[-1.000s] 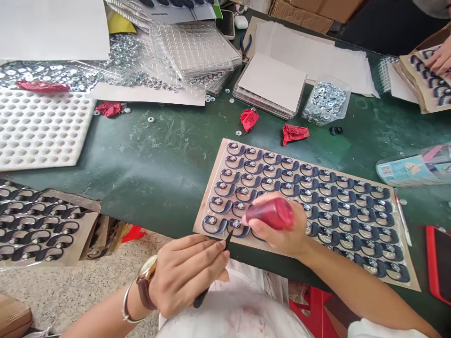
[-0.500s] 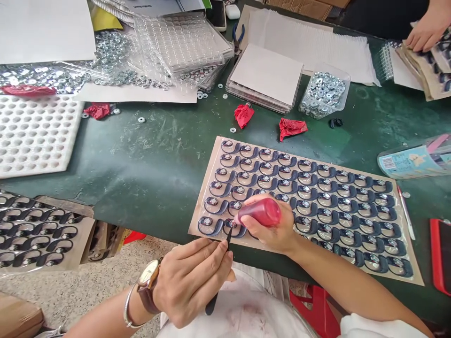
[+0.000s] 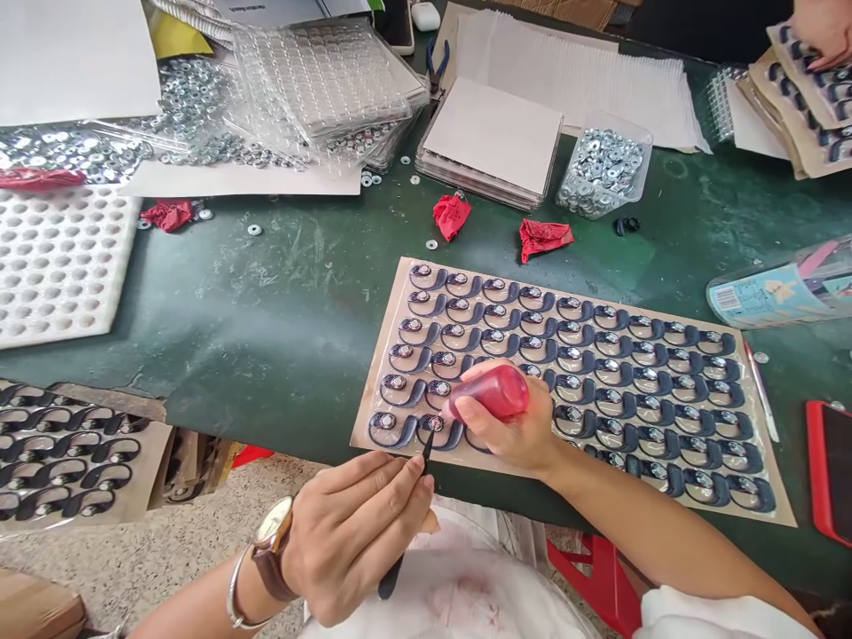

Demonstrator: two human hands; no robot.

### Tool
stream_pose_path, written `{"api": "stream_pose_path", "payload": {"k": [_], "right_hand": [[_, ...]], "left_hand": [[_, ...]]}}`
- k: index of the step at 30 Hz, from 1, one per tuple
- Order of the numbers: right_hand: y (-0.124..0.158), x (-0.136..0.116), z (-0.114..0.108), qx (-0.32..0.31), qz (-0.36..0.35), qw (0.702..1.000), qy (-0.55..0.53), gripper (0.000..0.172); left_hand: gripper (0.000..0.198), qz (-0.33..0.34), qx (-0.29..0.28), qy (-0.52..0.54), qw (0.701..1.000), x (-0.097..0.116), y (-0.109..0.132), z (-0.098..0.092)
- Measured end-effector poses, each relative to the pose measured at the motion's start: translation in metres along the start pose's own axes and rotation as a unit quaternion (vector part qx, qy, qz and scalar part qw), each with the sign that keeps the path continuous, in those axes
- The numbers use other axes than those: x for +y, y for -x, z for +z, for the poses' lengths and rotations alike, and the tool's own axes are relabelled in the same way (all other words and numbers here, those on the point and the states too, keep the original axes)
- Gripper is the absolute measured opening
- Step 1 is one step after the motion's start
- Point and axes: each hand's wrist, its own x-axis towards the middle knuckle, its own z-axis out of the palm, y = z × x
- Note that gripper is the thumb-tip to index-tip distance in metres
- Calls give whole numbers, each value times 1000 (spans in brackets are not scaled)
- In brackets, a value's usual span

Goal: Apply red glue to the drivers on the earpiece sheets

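My left hand (image 3: 363,524), with a watch at its wrist, is closed around slim black tweezers (image 3: 391,577). Their pointed tip touches or hovers by a dark curved piece (image 3: 445,433) in the lowest row of a brown sheet (image 3: 379,355). In my right hand (image 3: 516,430) is a red squeeze bottle (image 3: 493,392), tilted with its nozzle just above that same piece. Several rows of similar curved pieces, each bearing a shiny round part, cover the sheet under clear film. My right hand hides some of them.
Red crumpled scraps (image 3: 451,216), a clear box of metal washers (image 3: 605,169) and stacked card-topped trays (image 3: 496,138) lie beyond the sheet. A cylindrical container (image 3: 765,293) and a red-cased phone (image 3: 829,470) are at right. Another person's hand (image 3: 825,31) handles sheets at upper right.
The bottle's nozzle has drawn slightly up and away from the piece, while the tweezers' tip stays there. The view has shifted a little. The other person's hand has moved, lifting or shifting a sheet.
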Motion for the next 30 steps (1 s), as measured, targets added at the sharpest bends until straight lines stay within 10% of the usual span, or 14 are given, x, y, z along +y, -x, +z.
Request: {"api": "stream_pose_path", "payload": {"k": [30], "right_hand": [[2,-3,-5,22,-47,997,54,19]], "left_hand": [[15,-117,60,144,981,-22,-6,6]]}}
